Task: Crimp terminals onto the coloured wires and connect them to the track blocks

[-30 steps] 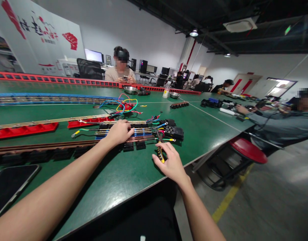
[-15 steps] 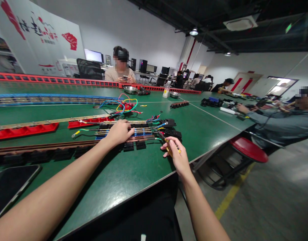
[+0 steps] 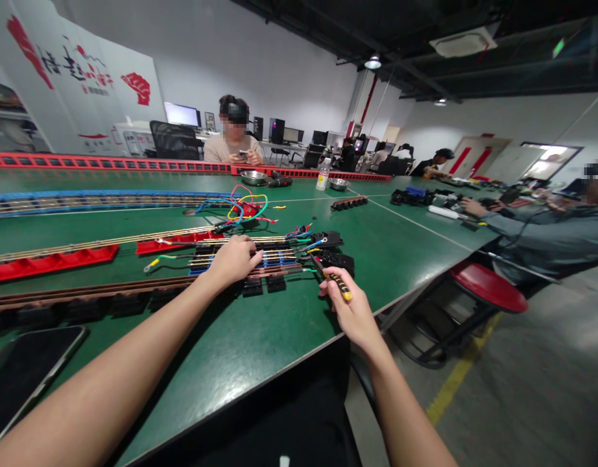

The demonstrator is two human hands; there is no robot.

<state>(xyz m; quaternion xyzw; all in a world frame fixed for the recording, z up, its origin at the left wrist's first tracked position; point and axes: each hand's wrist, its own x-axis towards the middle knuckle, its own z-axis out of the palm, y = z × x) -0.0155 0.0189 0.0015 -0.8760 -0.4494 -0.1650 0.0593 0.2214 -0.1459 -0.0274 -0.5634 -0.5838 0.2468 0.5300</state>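
My left hand lies over a section of blue-based conductor rail, its fingers curled down onto the metal strips and its thumb pointing right. Some of its fingertips are hidden. In my right hand is a pair of pliers with yellow and black handles, fingers closed around them. Their dark jaws point up and left, close to the rail's right end, beside short coloured wires and a black end piece. Whether the jaws touch a wire I cannot tell. A green-yellow wire with a ring terminal sticks out at the left.
Brown rails on black blocks and a red rail support stretch left. A phone lies near me. Behind are looped wires, a bottle and metal bowls. Co-workers sit across and to the right; a red stool stands beside the table.
The pliers have turned in my right hand, so their handles now appear closer together. My left hand stays on the rail section. The whole view has shifted slightly.
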